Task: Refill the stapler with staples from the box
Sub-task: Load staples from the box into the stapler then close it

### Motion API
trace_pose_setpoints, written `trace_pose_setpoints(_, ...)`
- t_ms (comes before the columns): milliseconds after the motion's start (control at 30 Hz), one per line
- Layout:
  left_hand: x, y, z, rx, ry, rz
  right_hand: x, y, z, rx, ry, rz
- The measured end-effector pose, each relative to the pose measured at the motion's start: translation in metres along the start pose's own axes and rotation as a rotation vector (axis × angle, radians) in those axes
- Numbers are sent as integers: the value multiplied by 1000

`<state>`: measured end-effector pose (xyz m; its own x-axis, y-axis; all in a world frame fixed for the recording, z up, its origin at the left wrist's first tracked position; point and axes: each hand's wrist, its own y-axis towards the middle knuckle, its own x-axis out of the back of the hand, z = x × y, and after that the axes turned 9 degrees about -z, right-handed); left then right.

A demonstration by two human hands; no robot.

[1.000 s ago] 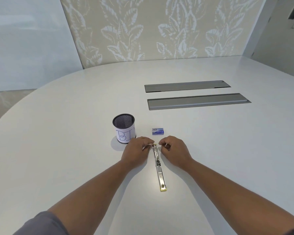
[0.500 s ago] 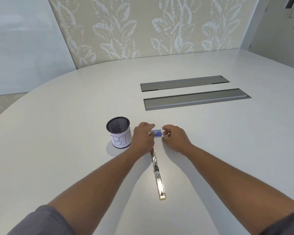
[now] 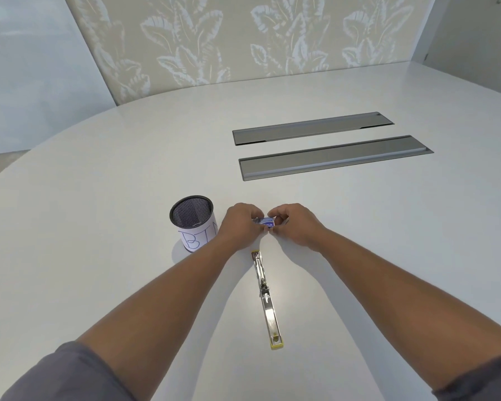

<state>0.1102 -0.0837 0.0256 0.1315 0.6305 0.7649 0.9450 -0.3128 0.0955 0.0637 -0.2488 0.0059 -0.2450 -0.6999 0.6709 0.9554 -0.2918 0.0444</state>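
Observation:
The stapler lies opened out flat on the white table, a long chrome strip with yellow ends, pointing away from me. Just beyond its far end, both hands hold the small blue-and-white staple box. My left hand pinches the box's left end. Its right end is pinched by my right hand. The box sits tilted between my fingertips, which hide most of it.
A black mesh cup with a paper label reading "BIN" stands left of my left hand. Two grey recessed cable hatches lie further back on the table. A leaf-patterned wall panel rises behind the table.
Both hands left the far end of the stapler, reached forward to the staple box and took hold of it. The stapler stays flat on the table.

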Motion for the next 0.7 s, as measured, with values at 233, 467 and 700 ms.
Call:
trace_pose_setpoints(233,8,-1,-2,-41,89,22,6,2,4,35,5,66)
trace_pose_setpoints(467,9,-3,-4,-59,151,15,10,2,2,-5,54,88)
trace_pose_setpoints(700,9,-4,-3,-52,162,11,14,-2,2,-88,248,71)
